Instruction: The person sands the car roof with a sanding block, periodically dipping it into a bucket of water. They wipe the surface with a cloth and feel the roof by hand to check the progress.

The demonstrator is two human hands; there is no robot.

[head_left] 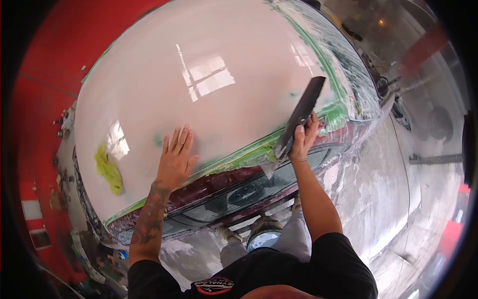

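Observation:
A wet, pale pinkish car roof (149,84) with green edges fills the middle of the view. My left hand (176,158) lies flat on it near the close edge, fingers spread, holding nothing. In my right hand (303,139) is a long dark block (302,114), gripped near its lower end and tilted up to the right, over the roof's green right corner. Whether the block touches the roof is hard to tell. A yellow-green cloth (108,170) rests on the roof to the left of my left hand.
Below the roof edge are the dark red door frame and side window (244,192). A bucket (264,233) stands between my legs. The windshield or rear glass at the right is covered with wet plastic film (356,74). Clutter lines the floor at left.

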